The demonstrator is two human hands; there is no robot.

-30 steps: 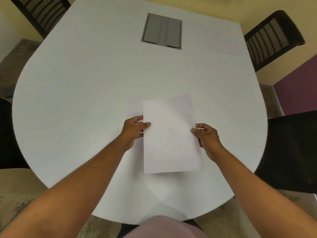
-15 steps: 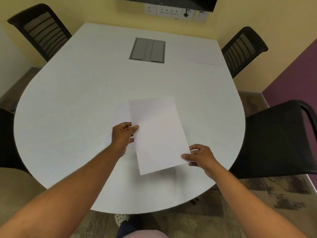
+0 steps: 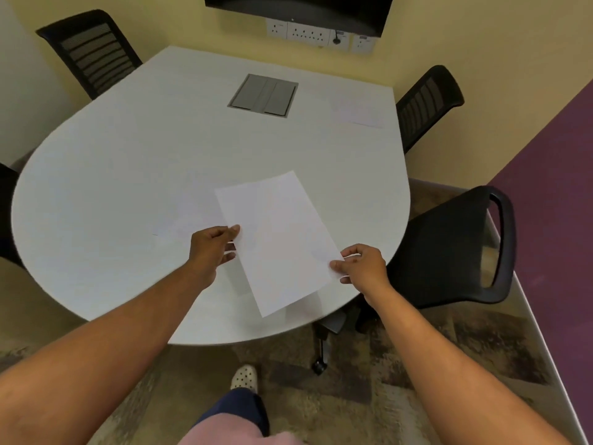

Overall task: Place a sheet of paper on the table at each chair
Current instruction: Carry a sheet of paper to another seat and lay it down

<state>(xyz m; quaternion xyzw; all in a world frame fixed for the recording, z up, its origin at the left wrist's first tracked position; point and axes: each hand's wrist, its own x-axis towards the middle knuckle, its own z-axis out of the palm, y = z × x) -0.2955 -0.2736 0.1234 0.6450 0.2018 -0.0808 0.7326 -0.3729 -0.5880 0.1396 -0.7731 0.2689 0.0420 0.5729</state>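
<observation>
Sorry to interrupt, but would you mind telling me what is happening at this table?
A person is laying out paper at each seat. Both hands hold one sheet over the near edge of the white table: the left hand pinches its left edge, the right hand its right corner. One sheet already lies by the far right chair, and another lies beside the left hand.

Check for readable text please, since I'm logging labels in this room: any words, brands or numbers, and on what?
None can be read.
Held sheet of paper: blank on the side that shows.
Sheet by the far right chair: no print visible.
Wall sockets: any markings too small and blurred.
Wall screen: dark, no logo legible.
</observation>
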